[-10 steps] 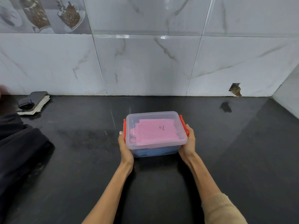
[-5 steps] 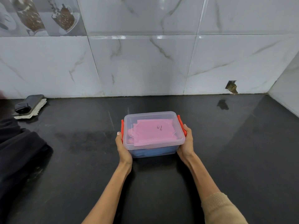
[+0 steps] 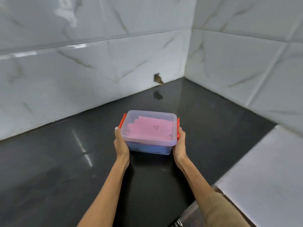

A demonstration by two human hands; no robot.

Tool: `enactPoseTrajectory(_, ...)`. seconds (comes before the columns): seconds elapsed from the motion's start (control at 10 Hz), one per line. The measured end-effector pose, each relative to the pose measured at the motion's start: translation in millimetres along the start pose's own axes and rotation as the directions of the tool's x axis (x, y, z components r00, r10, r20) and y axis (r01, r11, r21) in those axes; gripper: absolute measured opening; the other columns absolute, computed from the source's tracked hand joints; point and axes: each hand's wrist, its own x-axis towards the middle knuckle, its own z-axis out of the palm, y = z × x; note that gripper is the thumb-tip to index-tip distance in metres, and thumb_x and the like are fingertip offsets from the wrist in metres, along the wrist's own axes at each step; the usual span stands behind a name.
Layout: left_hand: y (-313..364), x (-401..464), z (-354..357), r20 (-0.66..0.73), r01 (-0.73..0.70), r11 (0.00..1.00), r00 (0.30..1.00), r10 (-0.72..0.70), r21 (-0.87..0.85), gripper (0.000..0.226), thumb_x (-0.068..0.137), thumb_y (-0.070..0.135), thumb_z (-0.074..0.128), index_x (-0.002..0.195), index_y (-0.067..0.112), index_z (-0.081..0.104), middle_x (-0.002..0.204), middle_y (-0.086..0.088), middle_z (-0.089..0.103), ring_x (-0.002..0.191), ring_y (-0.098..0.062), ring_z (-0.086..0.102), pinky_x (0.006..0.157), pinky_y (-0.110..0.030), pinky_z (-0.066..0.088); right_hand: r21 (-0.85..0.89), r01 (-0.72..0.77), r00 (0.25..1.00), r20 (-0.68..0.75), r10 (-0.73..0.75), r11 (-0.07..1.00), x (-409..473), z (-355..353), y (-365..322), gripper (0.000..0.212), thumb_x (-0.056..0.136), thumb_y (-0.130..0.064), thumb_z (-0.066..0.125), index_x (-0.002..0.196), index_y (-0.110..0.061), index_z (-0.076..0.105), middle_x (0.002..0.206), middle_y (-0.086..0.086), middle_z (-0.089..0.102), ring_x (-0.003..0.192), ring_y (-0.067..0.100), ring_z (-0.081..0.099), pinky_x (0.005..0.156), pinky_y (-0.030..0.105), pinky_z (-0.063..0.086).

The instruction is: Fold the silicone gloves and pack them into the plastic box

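A clear plastic box point(image 3: 170, 119) with a lid on and orange side clips point(image 3: 178, 129) sits in the middle of the view over the black counter point(image 3: 57, 161). Through the lid I see a folded pink silicone glove point(image 3: 150, 131) on top of a blue one point(image 3: 147, 148). My left hand point(image 3: 120, 143) grips the box's left side and my right hand point(image 3: 179, 144) grips its right side. Whether the box rests on the counter or hangs just above it, I cannot tell.
White marble-look tiled walls meet in a corner at the back right. A small broken hole point(image 3: 158, 78) marks the back wall near the counter. A white tiled ledge point(image 3: 265, 174) runs along the right of the counter.
The view has swung to the right: the sponge and dark cloth at the left are gone and the wall corner now shows. Both hands still hold the closed box.
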Motion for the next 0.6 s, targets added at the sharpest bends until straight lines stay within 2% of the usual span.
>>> enactPoseTrajectory(0.1, -9.1, -2.2, 37.8, 0.094, -0.041, 0.991, 0.995, 0.029, 0.128, 0.047, 0.099, 0.039, 0.040, 0.139, 0.015, 0.046, 0.134, -0.005, 0.055, 0.123, -0.021, 0.052, 0.101, -0.032, 0.041, 0.013, 0.082, 0.985, -0.150, -0.079, 0.997, -11.7, -12.5, -0.2, 0.049, 0.101, -0.047, 0.018, 0.126, -0.030, 0.056, 0.120, -0.009, 0.065, 0.113, 0.006, 0.057, 0.091, 0.013, 0.043)
enactPoseTrajectory(0.2, -19.6, -9.7, 63.6, 0.163, -0.045, 0.983, 0.987, 0.015, 0.178, 0.057, 0.096, 0.042, 0.044, 0.147, 0.024, 0.028, 0.144, -0.001, 0.044, 0.132, -0.021, 0.043, 0.111, -0.038, 0.035, 0.016, 0.135, 0.960, -0.249, -0.127, 0.991, -23.0, -13.1, 4.0, 0.047, 0.100, -0.053, 0.019, 0.126, -0.034, 0.054, 0.121, -0.012, 0.064, 0.113, 0.003, 0.058, 0.092, 0.015, 0.047)
enactPoseTrajectory(0.3, -29.8, -23.7, 79.4, 0.206, 0.003, 0.975, 0.977, -0.049, 0.221, 0.072, 0.095, 0.043, 0.042, 0.153, 0.026, 0.003, 0.158, 0.000, 0.021, 0.143, -0.022, 0.027, 0.117, -0.041, 0.025, -0.005, 0.202, 0.925, -0.328, -0.193, 0.979, -29.6, -12.7, 13.2, 0.068, 0.085, -0.070, 0.027, 0.138, -0.031, 0.041, 0.132, -0.009, 0.058, 0.122, 0.007, 0.054, 0.105, 0.028, 0.043)
enactPoseTrajectory(0.4, -36.4, -33.1, 83.8, 0.239, 0.012, 0.970, 0.968, -0.072, 0.244, 0.075, 0.096, 0.047, 0.036, 0.153, 0.023, -0.007, 0.162, 0.003, 0.004, 0.149, -0.018, 0.012, 0.121, -0.042, 0.016, -0.042, 0.195, 0.909, -0.366, -0.197, 0.980, -39.0, -10.4, 10.7, 0.074, 0.081, -0.071, 0.033, 0.143, -0.031, 0.034, 0.138, -0.009, 0.051, 0.128, 0.008, 0.049, 0.108, 0.030, 0.040)
enactPoseTrajectory(0.5, -34.6, -31.3, 79.0, 0.243, 0.005, 0.966, 0.968, -0.070, 0.259, 0.074, 0.096, 0.049, 0.035, 0.153, 0.024, -0.004, 0.161, 0.003, 0.008, 0.148, -0.019, 0.015, 0.121, -0.042, 0.017, -0.016, 0.166, 0.888, -0.433, -0.156, 0.986, -39.4, -19.3, 7.1, 0.063, 0.094, -0.055, 0.035, 0.150, -0.029, 0.023, 0.154, -0.008, 0.032, 0.141, 0.015, 0.032, 0.117, 0.037, 0.027)
enactPoseTrajectory(0.6, -26.5, -33.1, 71.6, 0.236, 0.026, 0.956, 0.967, -0.098, 0.291, 0.072, 0.096, 0.052, 0.031, 0.153, 0.025, -0.003, 0.162, 0.003, 0.008, 0.148, -0.020, 0.013, 0.120, -0.044, 0.014, -0.126, 0.118, 0.823, -0.543, -0.168, 0.985, -38.5, -29.3, -10.0, 0.054, 0.102, -0.041, 0.032, 0.152, -0.030, 0.015, 0.159, -0.008, 0.021, 0.144, 0.018, 0.026, 0.115, 0.040, 0.026)
